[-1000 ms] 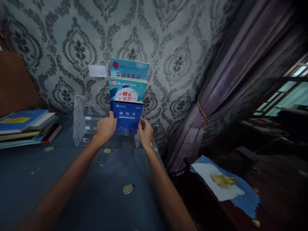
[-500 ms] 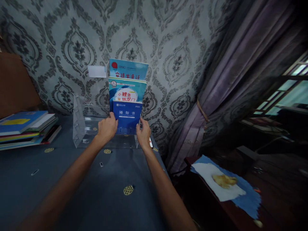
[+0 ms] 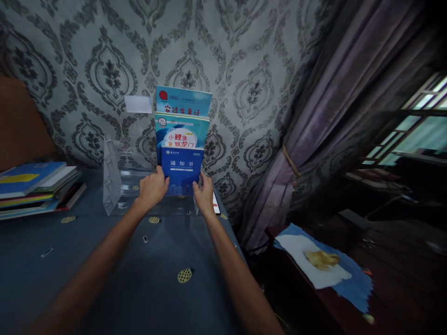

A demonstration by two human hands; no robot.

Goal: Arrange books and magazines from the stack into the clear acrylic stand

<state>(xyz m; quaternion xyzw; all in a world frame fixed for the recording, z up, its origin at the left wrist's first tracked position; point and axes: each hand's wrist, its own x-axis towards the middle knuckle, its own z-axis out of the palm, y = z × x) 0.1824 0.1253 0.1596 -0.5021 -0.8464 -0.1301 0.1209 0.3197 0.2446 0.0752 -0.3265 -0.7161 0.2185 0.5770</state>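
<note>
Both hands grip the lower part of a dark blue booklet [image 3: 182, 163] dated 2022, one at each side edge. My left hand [image 3: 152, 187] is closed on its left edge, with the thumb on the front cover. On the right edge, my right hand [image 3: 204, 193] has its thumb on the cover and its fingers behind. The booklet stands at the front right of a clear tiered rack [image 3: 112, 179]. Behind it rise a teal book with a fish title [image 3: 181, 130] and, further back, a taller blue book [image 3: 183, 100].
At the left lies a stack of books [image 3: 38, 186] beside a brown box [image 3: 23, 123]. Just right of the rack is a phone [image 3: 216, 204]. A purple curtain [image 3: 279, 163] hangs at the right, above a dark side table with a blue cloth [image 3: 358, 288]. Patterned wallpaper covers the back wall.
The view has shifted slightly, moving everything a little to the left. My right thumb has slid a bit further onto the booklet's cover; both hands keep their hold.
</note>
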